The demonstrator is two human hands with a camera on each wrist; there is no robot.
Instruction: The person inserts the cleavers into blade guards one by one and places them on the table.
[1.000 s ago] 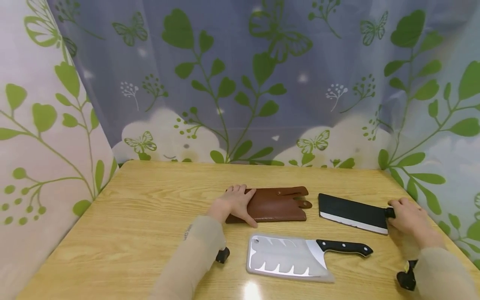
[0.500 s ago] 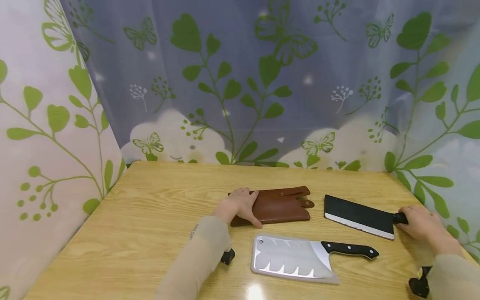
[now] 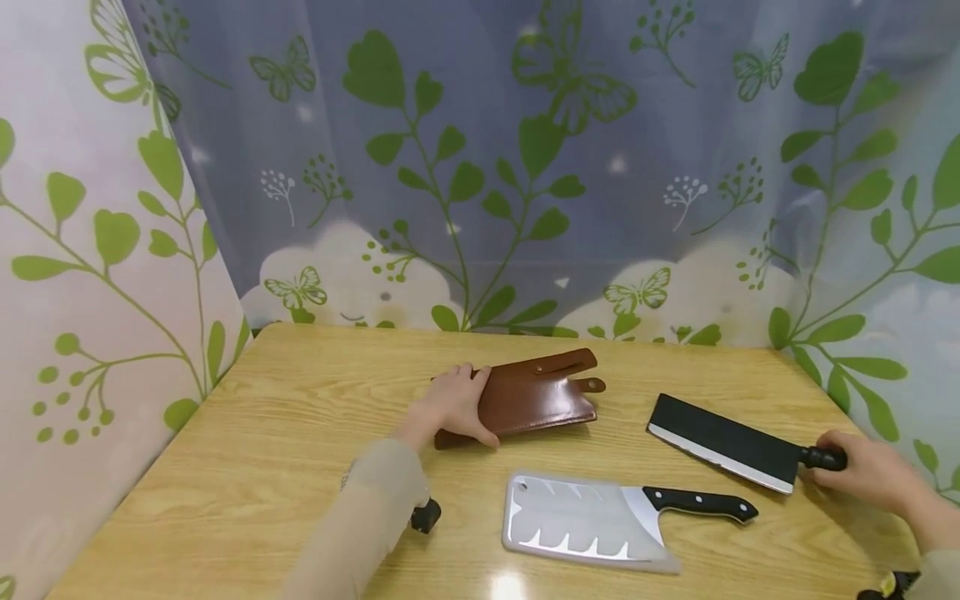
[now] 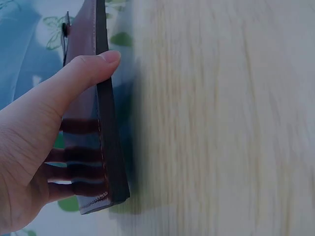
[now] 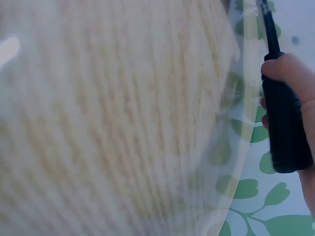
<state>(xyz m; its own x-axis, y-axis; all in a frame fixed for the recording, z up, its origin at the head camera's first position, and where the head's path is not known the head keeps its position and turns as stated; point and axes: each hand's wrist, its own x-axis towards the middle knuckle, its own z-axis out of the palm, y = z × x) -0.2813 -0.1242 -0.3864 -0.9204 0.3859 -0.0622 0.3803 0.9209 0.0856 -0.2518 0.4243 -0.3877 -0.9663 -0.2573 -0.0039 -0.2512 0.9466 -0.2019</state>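
Left hand (image 3: 447, 408), thumb and fingers curled round, grips glossy brown stitched-leather sheath (image 3: 534, 398); right hand (image 3: 873, 471) wraps handle of rectangular black cleaver with silver edge (image 3: 723, 442).

- There's the brown leather sheath (image 3: 534, 402), gripped and tilted, flap end up, studded straps loose!
- And the black cleaver (image 3: 723, 444), pale along its edge, held to the sheath's right, apart from it, blade toward it, handle away!

Before me, a pale wood-grain counter (image 3: 240, 450) meets a blue-grey fabric backdrop (image 3: 480, 167) printed with green leaves, butterflies and white clouds. Paler leafy panels flank it, left (image 3: 97, 317) and right (image 3: 900, 250). A bright reflection (image 3: 507, 586) gleams on the wood nearest me.
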